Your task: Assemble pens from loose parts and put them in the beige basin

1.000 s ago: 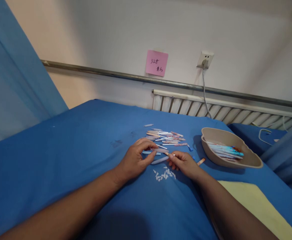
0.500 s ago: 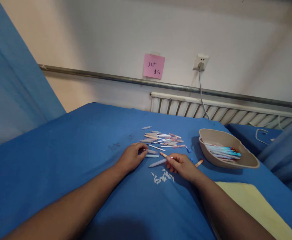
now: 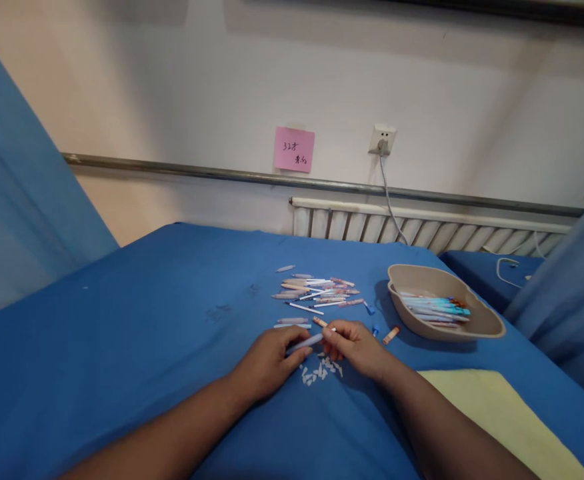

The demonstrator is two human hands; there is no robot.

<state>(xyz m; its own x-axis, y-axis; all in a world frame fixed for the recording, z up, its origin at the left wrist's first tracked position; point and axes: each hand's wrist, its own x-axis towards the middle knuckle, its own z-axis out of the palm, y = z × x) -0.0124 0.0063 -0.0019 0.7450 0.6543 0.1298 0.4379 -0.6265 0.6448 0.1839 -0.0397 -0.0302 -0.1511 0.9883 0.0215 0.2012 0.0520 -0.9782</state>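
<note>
Between my hands is a pale lilac pen barrel (image 3: 308, 343), slightly tilted up to the right. My left hand (image 3: 267, 360) closes its thumb and fingers on the left part. At the right end my right hand (image 3: 353, 345) pinches it, with a small white tip showing by the thumb. An orange patterned pen piece (image 3: 320, 322) is right beside the right fingertips; whether they touch it I cannot tell. Just below lie several small white cone tips (image 3: 315, 375). Behind the left hand are a pinkish barrel (image 3: 293, 320) and a light blue one, partly covered by fingers.
Farther back on the blue cloth (image 3: 147, 320) lies a pile of pen parts and white refills (image 3: 317, 293). Small blue pieces (image 3: 369, 309) and an orange patterned piece (image 3: 391, 335) lie to the right. A beige basket (image 3: 489, 327) holds several pens. A yellow cloth (image 3: 477, 393) is at front right.
My left hand has moved from the pinkish barrel toward me and right, and has taken hold of the lilac barrel. My right hand stays at its right end. The view has tilted up slightly.
</note>
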